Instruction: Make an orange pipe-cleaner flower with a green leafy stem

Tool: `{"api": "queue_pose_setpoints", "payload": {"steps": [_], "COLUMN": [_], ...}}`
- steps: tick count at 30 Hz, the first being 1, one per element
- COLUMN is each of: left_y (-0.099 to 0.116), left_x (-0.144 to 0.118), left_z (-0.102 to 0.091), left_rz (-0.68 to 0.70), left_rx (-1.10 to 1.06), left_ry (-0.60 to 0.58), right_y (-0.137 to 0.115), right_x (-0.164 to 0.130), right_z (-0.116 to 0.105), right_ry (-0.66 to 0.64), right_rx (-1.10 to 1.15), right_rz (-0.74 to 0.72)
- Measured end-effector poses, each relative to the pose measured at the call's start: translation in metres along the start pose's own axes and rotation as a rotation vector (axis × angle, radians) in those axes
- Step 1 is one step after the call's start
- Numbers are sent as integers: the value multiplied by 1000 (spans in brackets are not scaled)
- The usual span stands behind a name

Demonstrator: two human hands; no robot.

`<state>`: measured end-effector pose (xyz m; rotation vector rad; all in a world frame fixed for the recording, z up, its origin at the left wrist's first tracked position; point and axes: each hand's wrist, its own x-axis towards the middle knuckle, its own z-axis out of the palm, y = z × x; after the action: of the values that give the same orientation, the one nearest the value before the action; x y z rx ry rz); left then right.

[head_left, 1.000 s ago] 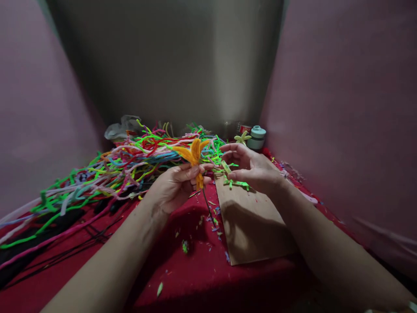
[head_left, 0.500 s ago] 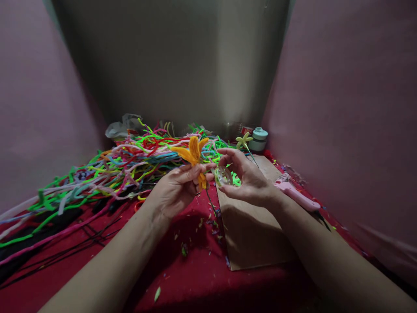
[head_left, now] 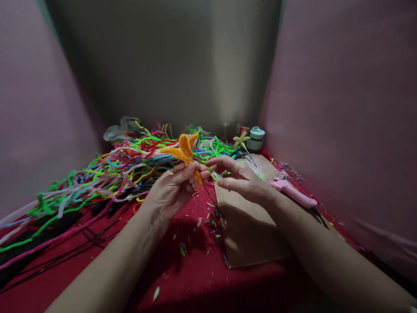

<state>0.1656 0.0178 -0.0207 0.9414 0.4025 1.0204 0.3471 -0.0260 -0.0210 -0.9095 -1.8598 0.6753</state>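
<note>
Over the red cloth-covered counter point(head_left: 185, 282), my left grip point(head_left: 172, 187) pinches a fuzzy orange petalled flower point(head_left: 184, 150); my right grip point(head_left: 246, 182) holds a clear greenish tape roll point(head_left: 216, 176).

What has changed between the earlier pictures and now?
The right hand has moved leftward and slightly down, closer to the left hand; the clear roll in its grip has turned edge-on since the previous picture. The orange flower has shifted slightly left. Nothing was visibly taken or let go; the left hand keeps the orange flower. The pale yellow flower and pink tool stayed in place.
</note>
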Motion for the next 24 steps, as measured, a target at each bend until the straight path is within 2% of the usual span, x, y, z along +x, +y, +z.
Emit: {"api": "queue_pose_setpoints", "payload": {"steps": [5, 9, 12, 18, 21, 24], "left_y": [-4, -6, -7, -8, -7, -8], "left_x": [2, 3, 2, 1, 0, -1], "left_z": [-1, 0, 0, 5, 6, 6], "left_rz": [23, 27, 5, -41, -58, -113], "left_rx": [-5, -20, 12, 17, 1, 59], "left_ry": [-6, 12, 49, 61, 80, 90], "right_y": [2, 3, 3, 3, -3, -11], "right_x": [2, 4, 4, 4, 3, 2], "right_z": [2, 12, 17, 8, 1, -4], "right_ry": [-21, 77, 130, 283, 297, 288], "right_rx": [63, 181, 191, 17, -1, 44], "right_rz": [106, 229, 271, 188, 167, 88]}}
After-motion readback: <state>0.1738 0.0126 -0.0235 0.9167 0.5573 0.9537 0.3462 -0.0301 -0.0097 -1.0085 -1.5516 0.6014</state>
